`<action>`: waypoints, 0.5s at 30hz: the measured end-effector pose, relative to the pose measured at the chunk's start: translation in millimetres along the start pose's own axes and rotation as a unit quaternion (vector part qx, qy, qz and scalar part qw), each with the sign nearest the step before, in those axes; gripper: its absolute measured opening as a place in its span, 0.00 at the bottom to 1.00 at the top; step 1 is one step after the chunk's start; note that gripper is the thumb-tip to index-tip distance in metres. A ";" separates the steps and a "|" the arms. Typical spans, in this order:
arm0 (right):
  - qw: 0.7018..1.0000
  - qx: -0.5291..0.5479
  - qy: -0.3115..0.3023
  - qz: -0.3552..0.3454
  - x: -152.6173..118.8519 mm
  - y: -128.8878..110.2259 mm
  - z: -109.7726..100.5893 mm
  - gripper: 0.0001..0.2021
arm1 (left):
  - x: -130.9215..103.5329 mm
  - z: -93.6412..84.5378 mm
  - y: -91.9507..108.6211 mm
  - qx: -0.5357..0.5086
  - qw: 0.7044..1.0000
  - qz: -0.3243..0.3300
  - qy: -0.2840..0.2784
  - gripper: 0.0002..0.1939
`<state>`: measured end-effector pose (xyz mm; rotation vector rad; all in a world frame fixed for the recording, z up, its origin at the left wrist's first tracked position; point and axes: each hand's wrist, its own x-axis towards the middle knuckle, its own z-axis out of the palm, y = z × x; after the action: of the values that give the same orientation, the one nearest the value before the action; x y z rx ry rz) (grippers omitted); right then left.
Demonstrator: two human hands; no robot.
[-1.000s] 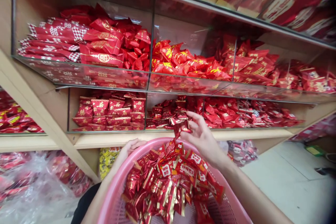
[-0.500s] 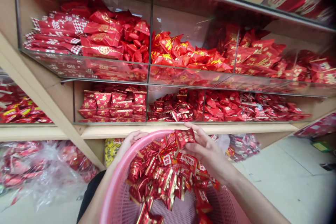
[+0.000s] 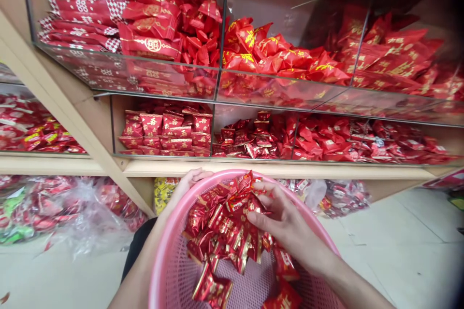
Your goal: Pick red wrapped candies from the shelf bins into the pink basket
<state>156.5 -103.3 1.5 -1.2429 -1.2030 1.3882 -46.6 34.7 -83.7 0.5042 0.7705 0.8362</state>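
Now, basket: one pink basket sits nearest to us, its open mesh bottom showing on the near side.
Packets: red and gold wrapped packets lie inside it, heaped towards the far side; we see well over a dozen, but overlaps defeat an exact count. One lies apart at the near left.
Right hand: our right hand is over the heap's right side, thumb and fingers bent with a narrow gap, touching or nearly touching packets; we cannot tell whether one is pinched.
Left hand: our left hand is at the far left rim; its curled fingers are partly hidden, so we cannot tell how firmly they grip.
Handling: we judge it best to keep the left hand steady, the right fingers light and low, so wrappers neither crush nor spill.
Below the shelves: yellow packets stand beyond our left arm, with clear bags further left; we cannot count them.
Far: behind one pale ledge, we count two glass-fronted tiers, the lower tier and the upper tier, both holding many red packets.
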 end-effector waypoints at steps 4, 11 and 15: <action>0.999 -0.025 -0.017 0.021 -15.5 10.1 15.8 0.14 | -2.1 0.8 -0.2 0.004 1.000 -0.007 0.005 0.16; 0.960 -0.065 -0.189 0.198 -48.7 85.4 40.1 0.13 | -5.9 4.8 -0.3 0.007 1.000 -0.018 0.009 0.18; 0.928 -0.147 -0.236 0.247 -47.1 100.8 39.7 0.08 | -8.8 6.4 1.6 0.016 0.999 -0.027 0.010 0.17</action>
<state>120.5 -166.9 -91.3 -1.5459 -1.5305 2.0173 -46.2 27.9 -75.1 0.5018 0.8140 0.7815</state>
